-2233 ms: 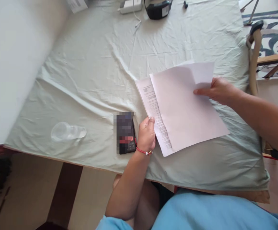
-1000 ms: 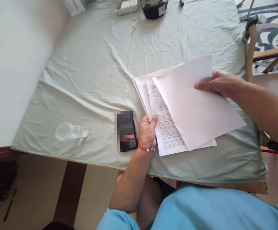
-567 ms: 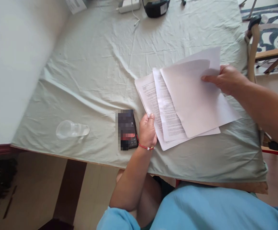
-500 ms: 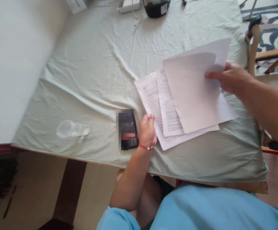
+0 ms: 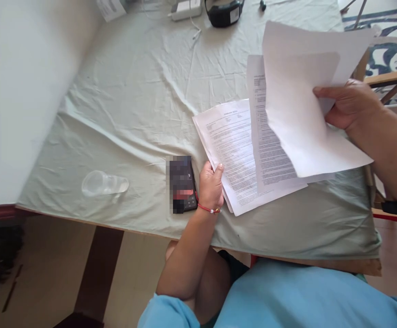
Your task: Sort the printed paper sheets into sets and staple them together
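Two hands share the papers at the near right of the cloth-covered table (image 5: pixel 126 109). The left hand (image 5: pixel 212 184) has its fingers in a narrow pinch on the left edge of a printed stack (image 5: pixel 230 146), thumb on top, which probably keeps the lower pages from sliding. The right hand (image 5: pixel 353 105) grips a blank sheet (image 5: pixel 297 105) by its right side, thumb in front, the other fingers mostly hidden behind; the paper bows, likely because it is thin and held from one side. A printed sheet (image 5: pixel 260 118) shows behind it, over the stack's right part; I cannot be sure the same fingers hold it, though it seems so.

Just left of the left wrist lies a phone (image 5: pixel 183 191), partly blurred, leaving that hand little room leftward. Farther left is a clear cup (image 5: pixel 104 183), well apart from the papers; whether upright or tipped, I can't tell. At the far side sit a white adapter (image 5: pixel 186 9) and a black device (image 5: pixel 224 14), out of the way. On the right, a chair (image 5: pixel 393 77) crowds the table, partly hidden by sheet and arm.
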{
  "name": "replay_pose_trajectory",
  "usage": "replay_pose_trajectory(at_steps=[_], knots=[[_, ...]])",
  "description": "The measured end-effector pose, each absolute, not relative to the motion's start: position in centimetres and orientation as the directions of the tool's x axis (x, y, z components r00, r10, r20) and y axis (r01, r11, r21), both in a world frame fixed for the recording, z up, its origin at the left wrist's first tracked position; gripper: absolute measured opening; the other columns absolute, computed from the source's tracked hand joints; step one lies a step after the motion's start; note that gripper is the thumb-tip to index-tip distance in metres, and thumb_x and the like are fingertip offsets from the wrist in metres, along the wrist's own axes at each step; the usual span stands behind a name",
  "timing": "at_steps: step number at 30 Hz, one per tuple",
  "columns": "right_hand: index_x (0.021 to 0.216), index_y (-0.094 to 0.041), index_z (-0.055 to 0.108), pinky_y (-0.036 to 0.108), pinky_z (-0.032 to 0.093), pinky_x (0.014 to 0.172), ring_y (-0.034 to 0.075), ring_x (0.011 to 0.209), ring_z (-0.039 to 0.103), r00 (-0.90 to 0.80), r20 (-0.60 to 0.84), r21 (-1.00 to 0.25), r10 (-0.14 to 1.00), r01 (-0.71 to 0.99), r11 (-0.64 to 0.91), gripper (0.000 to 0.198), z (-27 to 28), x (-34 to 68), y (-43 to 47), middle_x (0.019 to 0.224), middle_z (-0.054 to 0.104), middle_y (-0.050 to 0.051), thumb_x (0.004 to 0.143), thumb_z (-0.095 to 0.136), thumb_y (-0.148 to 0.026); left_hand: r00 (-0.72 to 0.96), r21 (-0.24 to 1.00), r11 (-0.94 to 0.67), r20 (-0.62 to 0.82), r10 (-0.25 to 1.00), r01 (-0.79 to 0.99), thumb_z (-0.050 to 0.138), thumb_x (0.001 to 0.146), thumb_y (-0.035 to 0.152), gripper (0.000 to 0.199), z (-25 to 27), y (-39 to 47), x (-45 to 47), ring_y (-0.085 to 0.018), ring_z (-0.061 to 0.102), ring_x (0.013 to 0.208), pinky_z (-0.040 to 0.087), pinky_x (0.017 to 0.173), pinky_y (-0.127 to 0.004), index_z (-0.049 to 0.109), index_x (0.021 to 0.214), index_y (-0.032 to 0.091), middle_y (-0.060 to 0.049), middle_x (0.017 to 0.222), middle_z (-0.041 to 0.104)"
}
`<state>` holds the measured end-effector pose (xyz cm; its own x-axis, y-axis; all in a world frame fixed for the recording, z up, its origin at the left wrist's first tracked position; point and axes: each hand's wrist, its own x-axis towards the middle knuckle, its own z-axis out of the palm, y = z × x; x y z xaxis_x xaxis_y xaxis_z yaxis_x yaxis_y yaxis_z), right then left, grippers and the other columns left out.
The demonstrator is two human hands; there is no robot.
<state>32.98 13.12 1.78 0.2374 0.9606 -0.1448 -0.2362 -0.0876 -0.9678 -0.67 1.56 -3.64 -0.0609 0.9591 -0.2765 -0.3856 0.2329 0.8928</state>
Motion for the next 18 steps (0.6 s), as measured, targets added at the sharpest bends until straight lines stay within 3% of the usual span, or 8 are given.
replay_pose_trajectory(at_steps=[4,7,12,18], knots=[[0.095,-0.024,0.077,0.05,0.06,0.104,0.031,0.125,0.068,0.142,-0.171,-0.967,0.975,-0.216,-0.138,0.036,1.7,32.9,12.8,0.14,0.071,0.007,0.062,0.086,-0.011,-0.081,0.891,0.225,-0.277,0.957,-0.394,0.083,0.08,0.03,0.03,-3.6,1.6,-0.6,-0.026,0.068,0.126,0.045,0.121,-0.045,0.066,0.102,0.02,-0.009,0.117,0.077],[0.1,-0.022,0.079,0.049,0.062,0.099,0.033,0.123,0.069,0.195,-0.228,-0.966,0.954,-0.168,-0.197,0.042,1.3,33.0,13.0,0.14,0.07,0.011,0.06,0.089,-0.011,-0.083,0.895,0.231,-0.282,0.956,-0.381,0.084,0.08,0.032,0.032,-3.6,1.6,-0.6,-0.026,0.069,0.124,0.046,0.119,-0.045,0.066,0.103,0.02,-0.009,0.116,0.077],[0.094,-0.017,0.079,0.051,0.062,0.093,0.031,0.106,0.074,0.251,-0.381,-0.921,0.89,-0.02,-0.389,0.039,0.4,32.4,13.2,0.121,0.078,0.013,0.058,0.093,-0.01,-0.091,0.895,0.244,-0.297,0.951,-0.373,0.088,0.077,0.033,0.037,-3.6,1.6,-0.6,-0.026,0.07,0.122,0.048,0.117,-0.046,0.067,0.104,0.019,-0.009,0.113,0.077],[0.097,-0.02,0.08,0.05,0.062,0.102,0.028,0.097,0.075,0.073,-0.365,-0.929,0.928,0.046,-0.368,0.037,-0.4,31.0,12.7,0.111,0.08,0.011,0.063,0.096,-0.021,-0.1,0.889,0.248,-0.307,0.946,-0.385,0.091,0.071,0.032,0.042,-3.4,1.6,-0.4,-0.027,0.073,0.116,0.051,0.114,-0.047,0.066,0.101,0.019,-0.009,0.11,0.078]])
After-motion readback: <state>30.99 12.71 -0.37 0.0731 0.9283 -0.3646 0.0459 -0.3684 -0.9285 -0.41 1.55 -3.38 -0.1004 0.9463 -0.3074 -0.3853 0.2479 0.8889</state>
